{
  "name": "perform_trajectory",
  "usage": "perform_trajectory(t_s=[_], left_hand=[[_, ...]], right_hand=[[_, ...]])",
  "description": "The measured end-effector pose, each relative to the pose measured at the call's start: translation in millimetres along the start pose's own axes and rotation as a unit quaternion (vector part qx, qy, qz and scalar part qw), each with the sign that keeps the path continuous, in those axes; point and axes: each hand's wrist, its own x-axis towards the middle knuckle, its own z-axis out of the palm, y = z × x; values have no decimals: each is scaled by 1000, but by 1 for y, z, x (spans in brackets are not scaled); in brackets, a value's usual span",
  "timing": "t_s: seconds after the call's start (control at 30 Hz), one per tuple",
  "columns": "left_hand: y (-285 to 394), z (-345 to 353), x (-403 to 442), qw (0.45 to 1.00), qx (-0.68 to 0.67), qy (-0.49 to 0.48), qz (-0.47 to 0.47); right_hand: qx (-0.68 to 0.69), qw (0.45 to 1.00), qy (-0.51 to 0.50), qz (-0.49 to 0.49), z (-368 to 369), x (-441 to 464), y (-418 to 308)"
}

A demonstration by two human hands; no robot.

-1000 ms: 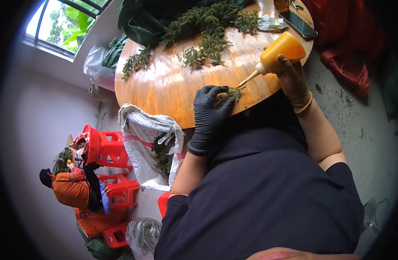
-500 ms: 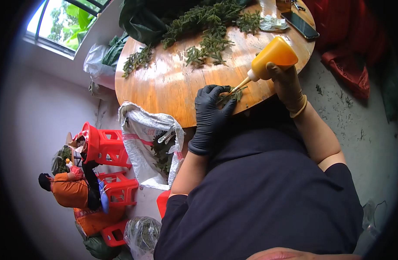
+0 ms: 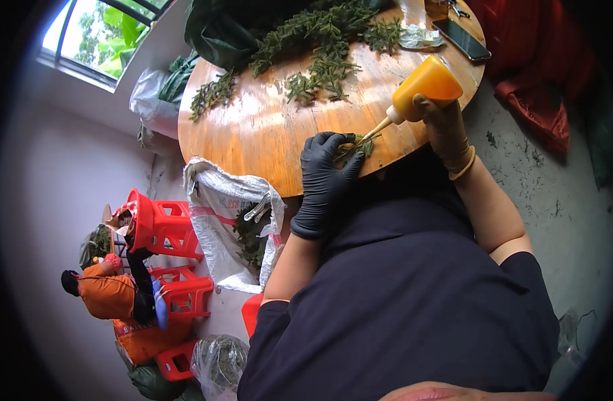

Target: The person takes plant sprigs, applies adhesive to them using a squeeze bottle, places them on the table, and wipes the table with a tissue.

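Note:
My left hand (image 3: 325, 175), in a black glove, holds a small green sprig (image 3: 366, 146) between thumb and fingers at the near edge of the round wooden table (image 3: 266, 140). My right hand (image 3: 445, 127), in a tan glove, is wrapped round a squeeze bottle (image 3: 428, 85) of orange-yellow liquid. The bottle is tilted, its long nozzle pointing down and left with the tip at the sprig. More green sprigs (image 3: 323, 63) lie in a heap farther back on the table.
A phone (image 3: 461, 40) lies at the table's right edge beside a crumpled wrapper (image 3: 420, 37). A white woven sack (image 3: 216, 220) hangs at the near left edge. Red stools (image 3: 186, 294) and a seated person in orange (image 3: 106, 292) are at the lower left.
Over the last second the bottle and my right hand moved left and slightly down, then slightly back right. The nozzle tip shifted along the sprig. My left hand has barely moved.

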Motion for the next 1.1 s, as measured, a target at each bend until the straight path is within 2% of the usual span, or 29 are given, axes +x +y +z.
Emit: perform_trajectory(t_s=[0.13,0.5,1.1], left_hand=[[-3,1,0,1000,3,-6,-3],[-3,1,1,1000,16,-2,10],[-6,2,0,1000,21,1,21]], right_hand=[[8,1000,-5,7,-8,2,1],[-9,998,32,-46,-13,7,-7],[-33,997,24,-68,-33,15,-15]])
